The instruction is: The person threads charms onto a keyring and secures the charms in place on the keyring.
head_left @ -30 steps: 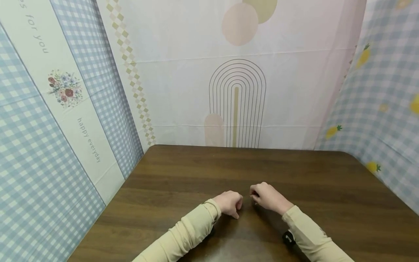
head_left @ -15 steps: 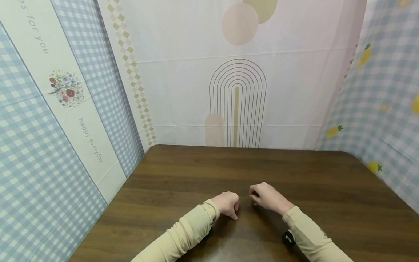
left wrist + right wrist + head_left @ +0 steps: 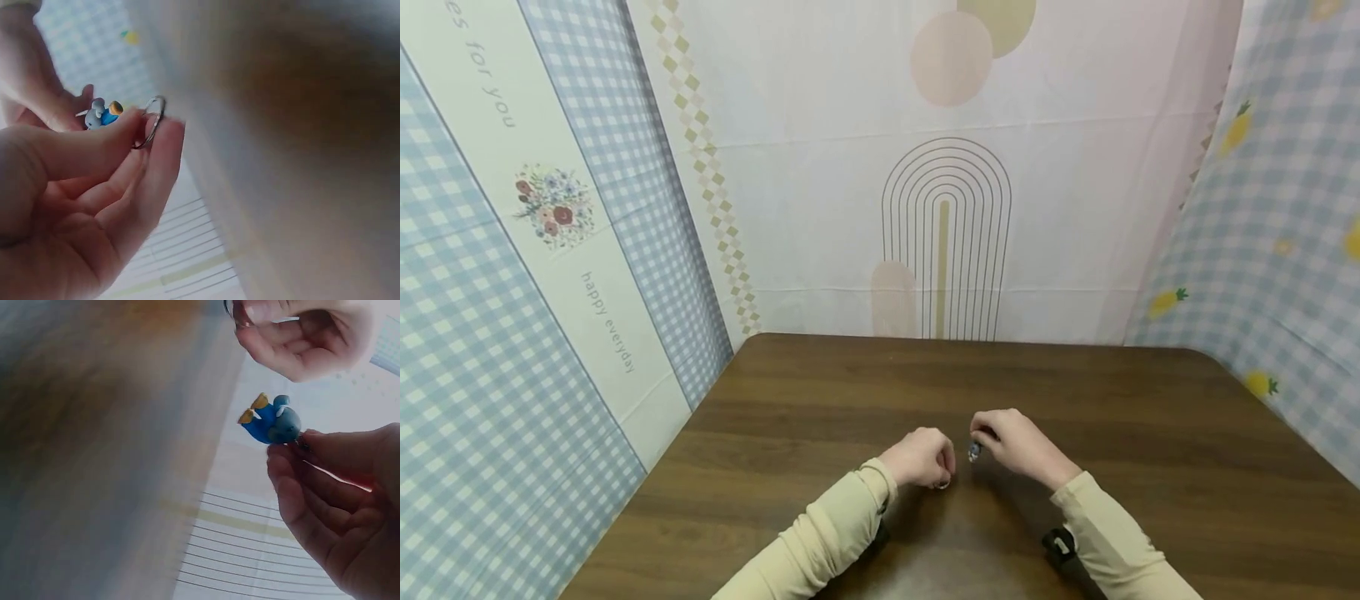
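1. Two hands meet low over the bench: the left hand pinches a metal ring between thumb and fingertip.
2. At its 3 o'clock, the right hand pinches a small blue figure at the top, just beside the ring.
3. Judged step: joining them; next calls for threading the figure's loop onto the ring.

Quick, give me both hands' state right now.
Left hand: pinches a metal key ring between thumb and fingers.
Right hand: pinches a small blue figure charm at its top.
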Demonstrator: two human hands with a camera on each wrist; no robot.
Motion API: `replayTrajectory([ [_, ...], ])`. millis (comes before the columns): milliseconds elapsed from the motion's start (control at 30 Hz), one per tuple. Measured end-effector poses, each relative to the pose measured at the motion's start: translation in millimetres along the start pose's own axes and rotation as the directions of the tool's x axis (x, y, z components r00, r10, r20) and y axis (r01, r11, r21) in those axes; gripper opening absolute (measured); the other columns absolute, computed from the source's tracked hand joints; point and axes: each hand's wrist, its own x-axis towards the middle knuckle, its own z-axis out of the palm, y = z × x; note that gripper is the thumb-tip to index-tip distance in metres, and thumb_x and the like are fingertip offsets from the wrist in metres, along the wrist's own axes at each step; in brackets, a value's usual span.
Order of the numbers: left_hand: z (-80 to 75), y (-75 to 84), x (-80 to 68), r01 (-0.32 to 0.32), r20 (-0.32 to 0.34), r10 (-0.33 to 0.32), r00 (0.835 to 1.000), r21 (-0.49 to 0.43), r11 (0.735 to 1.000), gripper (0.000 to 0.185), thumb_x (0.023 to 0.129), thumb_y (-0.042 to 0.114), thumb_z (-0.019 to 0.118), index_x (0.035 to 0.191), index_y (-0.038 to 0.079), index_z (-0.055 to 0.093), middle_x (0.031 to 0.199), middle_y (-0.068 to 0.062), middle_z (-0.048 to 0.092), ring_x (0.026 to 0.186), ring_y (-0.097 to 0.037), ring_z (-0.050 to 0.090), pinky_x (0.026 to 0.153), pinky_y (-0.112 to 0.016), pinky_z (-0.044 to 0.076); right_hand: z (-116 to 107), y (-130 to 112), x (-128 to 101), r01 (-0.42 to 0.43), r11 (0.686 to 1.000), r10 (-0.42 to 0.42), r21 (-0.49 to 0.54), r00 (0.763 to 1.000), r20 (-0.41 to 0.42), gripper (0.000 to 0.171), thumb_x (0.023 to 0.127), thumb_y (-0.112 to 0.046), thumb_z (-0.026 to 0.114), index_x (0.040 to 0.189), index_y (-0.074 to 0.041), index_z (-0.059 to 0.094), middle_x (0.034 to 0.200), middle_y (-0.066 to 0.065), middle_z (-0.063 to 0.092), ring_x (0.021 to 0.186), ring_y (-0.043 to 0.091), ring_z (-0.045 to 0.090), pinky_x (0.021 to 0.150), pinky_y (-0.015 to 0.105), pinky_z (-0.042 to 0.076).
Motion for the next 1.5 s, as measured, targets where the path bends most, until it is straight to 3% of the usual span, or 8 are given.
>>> replayTrajectory([
  [233, -29.5, 0.6, 8.6, -0.062, -0.203, 0.018, 0.979, -0.216, 0.974, 0.006, 0.083, 0.008, 0.074, 0.088, 0.01, 0.075, 0.082, -0.001, 0.076, 0.073, -0.006, 0.066, 0.068, -0.017, 0.048, -16.3, -2.7, 6.6, 0.075, 0.988, -0.064, 0.138, 0.994, -0.087, 0.008, 0.09, -0.003, 0.064, 0.088, -0.01, 0.066, 0.077, -0.005, 0.062, 0.067, -0.002, 0.051, 0.059, 0.02, 0.046],
  [500, -53.3, 8.8, 8.0, -0.18, -0.4, 0.02, 0.916, -0.367, 0.913, 0.01, 0.085, 0.01, 0.073, 0.094, 0.006, 0.075, 0.087, -0.009, 0.076, 0.076, -0.018, 0.073, 0.064, -0.02, 0.054, -37.3, -13.0, 13.2, 0.116, 0.983, -0.086, 0.14, 0.975, -0.206, 0.009, 0.09, -0.004, 0.065, 0.088, -0.012, 0.067, 0.078, -0.006, 0.065, 0.067, -0.003, 0.053, 0.061, 0.02, 0.049],
  [700, -56.7, 15.6, 2.7, -0.25, -0.468, -0.003, 0.884, -0.477, 0.843, 0.011, 0.084, 0.003, 0.072, 0.094, 0.001, 0.075, 0.09, -0.015, 0.076, 0.083, -0.024, 0.074, 0.067, -0.023, 0.058, -43.0, -19.8, 13.3, 0.083, 0.989, -0.055, 0.121, 0.973, -0.222, 0.007, 0.089, -0.007, 0.067, 0.086, -0.012, 0.069, 0.078, -0.006, 0.068, 0.066, -0.002, 0.053, 0.06, 0.02, 0.049],
  [767, -56.4, 16.8, 1.8, -0.263, -0.485, -0.008, 0.875, -0.488, 0.832, 0.011, 0.084, 0.004, 0.072, 0.094, 0.002, 0.075, 0.089, -0.014, 0.076, 0.083, -0.023, 0.074, 0.066, -0.016, 0.055, -44.9, -21.1, 12.7, 0.085, 0.989, -0.056, 0.119, 0.972, -0.227, 0.007, 0.089, -0.007, 0.067, 0.085, -0.012, 0.069, 0.078, -0.006, 0.068, 0.065, -0.002, 0.053, 0.06, 0.02, 0.049],
  [900, -55.7, 18.6, 2.8, -0.298, -0.525, -0.002, 0.851, -0.487, 0.821, 0.008, 0.085, 0.005, 0.072, 0.091, 0.002, 0.075, 0.084, -0.014, 0.075, 0.075, -0.019, 0.073, 0.064, -0.017, 0.055, -50.5, -22.9, 10.6, 0.114, 0.986, -0.079, 0.122, 0.961, -0.264, 0.01, 0.087, -0.004, 0.069, 0.084, -0.014, 0.069, 0.076, -0.007, 0.067, 0.064, -0.003, 0.052, 0.057, 0.019, 0.048],
  [1067, -58.7, 21.9, 4.4, -0.319, -0.56, 0.003, 0.829, -0.469, 0.824, 0.007, 0.085, 0.008, 0.073, 0.09, 0.004, 0.076, 0.081, -0.011, 0.076, 0.068, -0.014, 0.07, 0.059, -0.022, 0.056, -54.4, -21.6, 9.6, 0.197, 0.977, -0.16, 0.08, 0.928, -0.335, 0.016, 0.083, 0.003, 0.07, 0.086, -0.013, 0.068, 0.078, -0.007, 0.066, 0.065, 0.001, 0.056, 0.06, 0.016, 0.047],
  [1333, -61.7, 30.2, 6.1, -0.318, -0.598, 0.081, 0.797, -0.302, 0.899, 0.005, 0.084, 0.006, 0.074, 0.084, 0.001, 0.07, 0.079, -0.01, 0.074, 0.067, -0.016, 0.069, 0.059, -0.014, 0.051, -53.1, -17.9, 15.2, 0.294, 0.953, -0.296, -0.077, 0.841, -0.453, 0.022, 0.076, 0.012, 0.072, 0.085, -0.007, 0.068, 0.077, -0.005, 0.064, 0.071, 0.005, 0.054, 0.067, 0.013, 0.041],
  [1500, -55.5, 31.0, 10.7, -0.317, -0.632, 0.161, 0.758, -0.141, 0.938, 0.003, 0.083, 0.005, 0.073, 0.084, 0.003, 0.075, 0.078, -0.006, 0.075, 0.069, -0.014, 0.071, 0.063, -0.01, 0.05, -51.6, -17.6, 17.1, 0.296, 0.947, -0.32, -0.126, 0.828, -0.461, 0.021, 0.074, 0.008, 0.076, 0.083, -0.01, 0.069, 0.076, -0.006, 0.064, 0.069, 0.005, 0.053, 0.065, 0.014, 0.041],
])
